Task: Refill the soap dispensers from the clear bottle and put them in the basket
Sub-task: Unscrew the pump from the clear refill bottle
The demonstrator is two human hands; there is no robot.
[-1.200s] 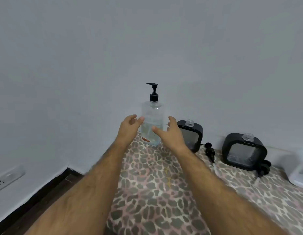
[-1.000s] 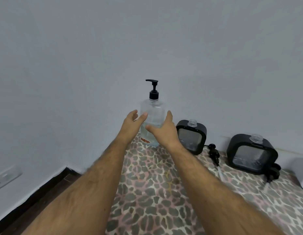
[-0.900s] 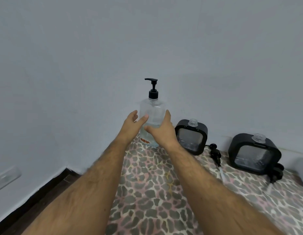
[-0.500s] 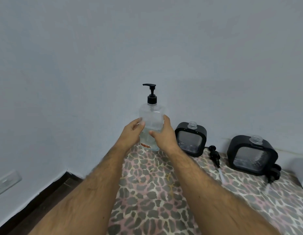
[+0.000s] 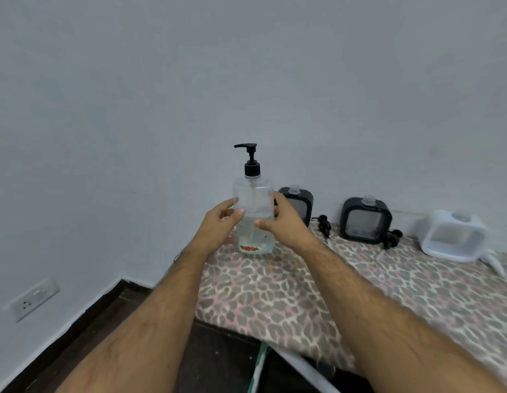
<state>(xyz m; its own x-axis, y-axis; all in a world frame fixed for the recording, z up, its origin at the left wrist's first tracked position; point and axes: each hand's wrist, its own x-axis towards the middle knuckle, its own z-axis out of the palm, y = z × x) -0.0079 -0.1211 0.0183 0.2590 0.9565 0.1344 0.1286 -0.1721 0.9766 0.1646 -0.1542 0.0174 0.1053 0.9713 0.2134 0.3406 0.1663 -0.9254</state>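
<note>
Our left hand [image 5: 218, 225] and right hand [image 5: 283, 222] both grasp the clear bottle [image 5: 253, 214], which stands upright at the far left of the spotted cloth [image 5: 275, 293] by the wall. We should keep one hand firm on its body while unscrewing the black pump [image 5: 250, 160] (still capped, so nothing pours yet). To its right wait two black dispensers [image 5: 299, 202] [image 5: 365, 221], necks open, then a white one [image 5: 453, 236]. We see no basket.
</note>
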